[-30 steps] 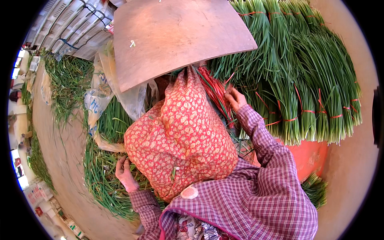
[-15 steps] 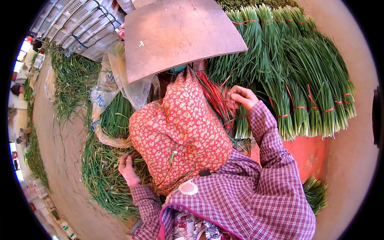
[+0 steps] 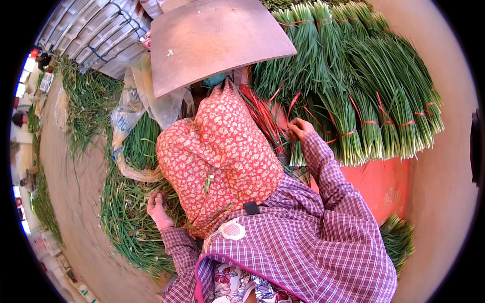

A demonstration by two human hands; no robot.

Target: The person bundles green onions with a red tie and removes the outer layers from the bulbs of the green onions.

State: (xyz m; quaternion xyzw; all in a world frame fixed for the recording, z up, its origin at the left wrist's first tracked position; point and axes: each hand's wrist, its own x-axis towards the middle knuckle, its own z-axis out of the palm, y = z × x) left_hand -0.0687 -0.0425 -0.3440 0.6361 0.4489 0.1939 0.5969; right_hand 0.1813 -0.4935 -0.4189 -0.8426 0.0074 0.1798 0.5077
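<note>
My right hand (image 3: 300,128) is at the right of my lap, closed in a pinch on a red tie (image 3: 293,105) that sticks up past the fingertips. Beside it a sheaf of red ties (image 3: 260,115) lies between the lap and the bundled garlic chives (image 3: 323,60). My left hand (image 3: 157,204) rests by the left edge of the lap, over loose chives (image 3: 121,230). Its fingers are loosely bent and apart, with nothing visible in them. A red flowered apron (image 3: 222,146) covers my lap, with a small green-and-white scrap on it.
A brown board (image 3: 217,38) stands in front of my knees. Clear plastic bags (image 3: 126,118) lie to its left, near stacked white crates (image 3: 96,38). The chive bundles at right rest above a red surface (image 3: 381,187). Leaves litter the floor (image 3: 70,177) at left.
My right hand has moved slightly left within the picture, and a red tie now stands up by its fingertips. The left hand stays beside the lap. The whole view has shifted a little.
</note>
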